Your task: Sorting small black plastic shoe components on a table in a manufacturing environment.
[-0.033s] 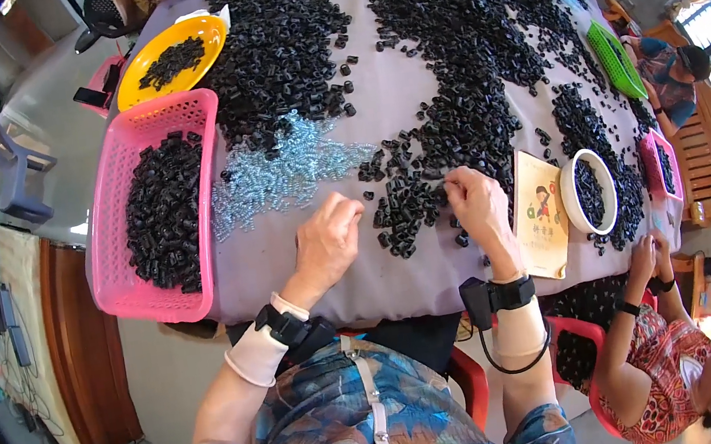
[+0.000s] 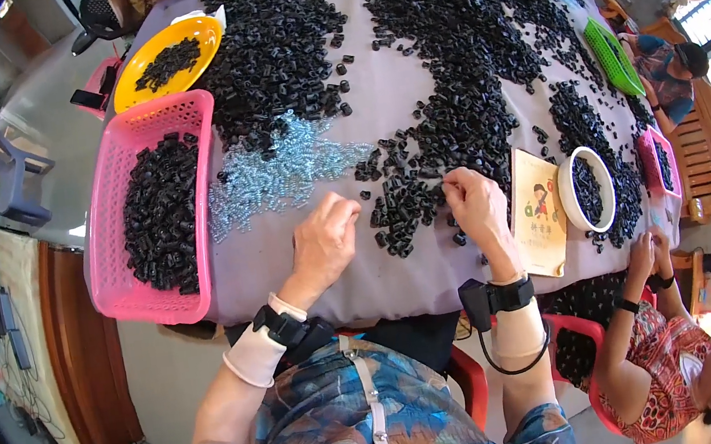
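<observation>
My left hand (image 2: 326,239) is over the near part of the table, fingers curled and pressed together; whatever they hold, if anything, is hidden. To its right, my right hand (image 2: 477,206) pinches thumb and forefinger at the edge of a small heap of short black plastic pieces (image 2: 407,202). Anything in that pinch is too small to make out. Beyond my left hand lies a pile of tiny clear bluish coil-like pieces (image 2: 277,174). On the left a pink plastic basket (image 2: 104,255) holds many black pieces.
Large piles of black pieces (image 2: 453,74) spread across the cloth-covered table (image 2: 330,302). A yellow plate (image 2: 210,39) stands far left. By my right hand lie a thin booklet (image 2: 536,225) and a white bowl (image 2: 606,189). A person (image 2: 654,371) sits close on the right.
</observation>
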Tool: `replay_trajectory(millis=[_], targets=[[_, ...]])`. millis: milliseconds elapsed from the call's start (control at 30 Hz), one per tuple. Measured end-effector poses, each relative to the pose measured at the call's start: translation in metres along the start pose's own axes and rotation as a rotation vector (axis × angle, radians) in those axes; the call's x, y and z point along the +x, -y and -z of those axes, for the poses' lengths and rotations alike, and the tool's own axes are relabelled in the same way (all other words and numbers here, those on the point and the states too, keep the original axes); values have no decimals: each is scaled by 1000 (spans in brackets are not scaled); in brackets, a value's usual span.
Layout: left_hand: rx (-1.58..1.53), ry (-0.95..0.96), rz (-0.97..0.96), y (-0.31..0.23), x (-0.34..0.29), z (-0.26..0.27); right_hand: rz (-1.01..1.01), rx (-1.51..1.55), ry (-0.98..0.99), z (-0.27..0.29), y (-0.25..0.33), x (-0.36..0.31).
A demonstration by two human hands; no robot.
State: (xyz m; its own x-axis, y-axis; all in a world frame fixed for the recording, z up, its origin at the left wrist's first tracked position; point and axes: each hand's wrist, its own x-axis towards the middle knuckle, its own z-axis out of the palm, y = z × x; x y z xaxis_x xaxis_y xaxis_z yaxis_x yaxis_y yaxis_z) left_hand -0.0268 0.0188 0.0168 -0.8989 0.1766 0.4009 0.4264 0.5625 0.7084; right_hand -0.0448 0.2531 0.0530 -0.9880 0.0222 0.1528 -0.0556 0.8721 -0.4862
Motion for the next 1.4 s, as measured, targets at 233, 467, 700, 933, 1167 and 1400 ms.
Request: replay_trajectory(millis=[233,467,700,933,1167,1400], targets=[[20,-4,-9,-3,1,1,-152,144,-92,17,-22,-11],[25,-20,-12,-3,2,2,-48,63,-99,6,-3,1],[40,10,-5,-3,2,2,67,-366,20,-8,5,22],[44,-22,-20,-2,2,2,38,-344,118,-8,10,32],[31,-9,-2,-3,0,1,-325,547,15,17,-18,13],[19,-13,4,-2,-2,2,-335,271,-332,66,-69,-6]])
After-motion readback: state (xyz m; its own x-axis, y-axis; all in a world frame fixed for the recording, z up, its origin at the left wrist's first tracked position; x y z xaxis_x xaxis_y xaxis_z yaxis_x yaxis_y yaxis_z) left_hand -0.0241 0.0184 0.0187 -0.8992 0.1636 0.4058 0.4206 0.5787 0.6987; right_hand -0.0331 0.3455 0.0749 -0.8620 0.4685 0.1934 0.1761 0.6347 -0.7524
